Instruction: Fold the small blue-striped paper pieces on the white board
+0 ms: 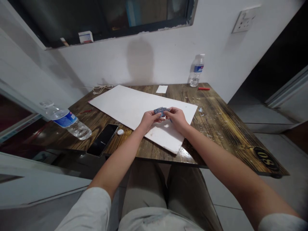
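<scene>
Both of my hands meet over a large white sheet (125,104) lying on a dark wooden table (223,125). My left hand (148,120) and my right hand (176,117) are closed on the two ends of a small blue patterned piece (161,111), held just above the sheet. Fingers of both hands pinch it; its exact shape is too small to make out.
A water bottle (66,120) lies on its side at the left edge, beside a black phone (103,139) and a white cap (120,132). An upright bottle (196,70), a red stick (203,88), a small paper (161,89) and a cord (102,88) stand at the back. Small scraps (201,110) lie right of the sheet.
</scene>
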Available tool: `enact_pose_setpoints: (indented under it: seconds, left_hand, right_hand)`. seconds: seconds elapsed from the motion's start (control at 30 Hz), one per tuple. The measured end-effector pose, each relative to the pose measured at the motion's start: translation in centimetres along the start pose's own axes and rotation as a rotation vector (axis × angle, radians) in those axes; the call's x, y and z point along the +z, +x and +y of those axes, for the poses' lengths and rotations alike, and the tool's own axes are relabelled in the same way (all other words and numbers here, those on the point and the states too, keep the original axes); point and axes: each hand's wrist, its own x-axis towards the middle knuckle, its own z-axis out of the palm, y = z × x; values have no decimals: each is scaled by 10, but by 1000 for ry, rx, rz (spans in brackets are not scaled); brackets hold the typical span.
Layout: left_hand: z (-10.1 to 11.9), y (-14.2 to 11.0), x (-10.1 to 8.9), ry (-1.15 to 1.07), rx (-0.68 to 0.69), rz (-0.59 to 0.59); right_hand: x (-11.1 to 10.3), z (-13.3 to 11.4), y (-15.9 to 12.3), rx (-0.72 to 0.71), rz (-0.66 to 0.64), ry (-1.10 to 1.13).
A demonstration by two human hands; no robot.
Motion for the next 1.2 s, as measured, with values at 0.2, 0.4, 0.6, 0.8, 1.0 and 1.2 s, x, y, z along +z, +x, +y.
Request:
enact_pose_setpoints:
  seconds: [0.2,0.4,0.6,0.8,1.0,1.2]
  left_hand:
    - [2,-2,1,41,-1,45]
    - [2,-2,1,56,-11,52]
    - [2,0,1,23,-22,56]
    - [3,1,1,-38,-41,58]
    - [4,1,2,-92,-46,20]
    - [5,-1,3,-84,-52,-11]
  right_hand:
    - [-1,-1,-1,-14,-26,-80]
    - [0,-2,-1,-1,-11,-60]
    - [0,1,0,13,-1,-6]
    - [-1,6,2,47,2,23]
    - [-3,9,6,71,27,20]
    - [-5,7,6,40,42,-5]
